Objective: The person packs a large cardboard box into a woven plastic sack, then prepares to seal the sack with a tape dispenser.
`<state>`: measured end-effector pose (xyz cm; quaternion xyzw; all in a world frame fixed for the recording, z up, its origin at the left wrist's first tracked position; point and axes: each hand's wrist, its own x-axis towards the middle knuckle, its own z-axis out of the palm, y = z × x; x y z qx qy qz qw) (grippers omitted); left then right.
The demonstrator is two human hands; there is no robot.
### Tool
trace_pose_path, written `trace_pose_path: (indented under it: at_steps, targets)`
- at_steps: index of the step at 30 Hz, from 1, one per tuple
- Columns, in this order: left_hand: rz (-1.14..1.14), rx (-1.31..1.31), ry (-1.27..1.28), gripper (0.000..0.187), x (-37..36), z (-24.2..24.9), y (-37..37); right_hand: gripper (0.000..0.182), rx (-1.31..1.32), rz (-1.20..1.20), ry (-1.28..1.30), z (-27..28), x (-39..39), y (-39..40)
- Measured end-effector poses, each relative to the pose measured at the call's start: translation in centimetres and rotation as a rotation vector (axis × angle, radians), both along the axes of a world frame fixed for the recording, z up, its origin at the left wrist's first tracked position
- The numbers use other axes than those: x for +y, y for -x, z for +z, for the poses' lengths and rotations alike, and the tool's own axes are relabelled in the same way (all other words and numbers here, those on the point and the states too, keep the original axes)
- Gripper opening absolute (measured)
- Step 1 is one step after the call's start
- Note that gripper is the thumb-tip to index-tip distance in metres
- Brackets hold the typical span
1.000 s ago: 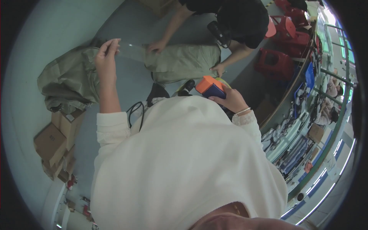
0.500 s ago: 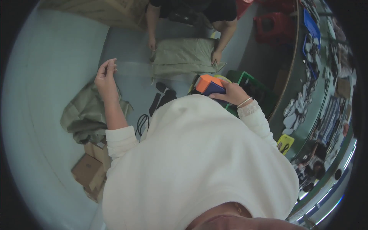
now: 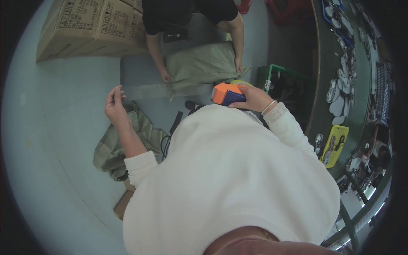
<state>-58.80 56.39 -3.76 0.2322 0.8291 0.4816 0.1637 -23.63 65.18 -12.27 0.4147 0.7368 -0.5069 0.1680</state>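
Observation:
My right hand grips an orange and dark-blue tape dispenser in front of my body. From it a wide see-through strip of tape runs leftward to my left hand, whose fingertips are pinched on its end. Beyond the tape lies a stuffed grey-green sack, with a co-worker's hands at both ends. Another crumpled grey-green sack lies below my left forearm.
Large printed cartons stand at the far left. On the right, a green crate sits beside a long workbench bearing many small parts and a yellow tray. Dark cables lie near my left side.
My view has shifted, bringing more of the cartons into sight. My left hand sits lower in the picture. Tape still spans from it to the dispenser.

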Motion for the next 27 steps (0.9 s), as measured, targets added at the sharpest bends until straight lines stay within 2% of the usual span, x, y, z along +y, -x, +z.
trace_pose_path:
  at_steps: [10, 15, 17, 23, 27]
  targets:
    - [0.013, 0.086, 0.029, 0.02, -2.1, 1.5, -1.0, 0.057, 0.032, 0.063, -0.026, -1.4, -0.2, -0.1]
    - [-0.019, 0.047, 0.005, 0.02, -3.3, -0.1, 0.4, 0.054, 0.092, -0.015, -0.114, -1.4, -1.7, 0.1]
    - [-0.072, 0.025, -0.031, 0.02, -3.1, -0.6, 1.8, 0.055, 0.103, -0.08, -0.171, -1.2, -3.1, 0.6]
    - [-0.28, -0.028, -0.05, 0.02, -0.4, -1.6, 5.2, 0.056, -0.051, -0.202, -0.081, -0.9, -7.9, 3.2]
    - [-0.424, -0.077, -0.058, 0.019, 0.9, -2.8, 6.3, 0.068, -0.184, -0.302, 0.028, -0.2, -10.9, 4.6]
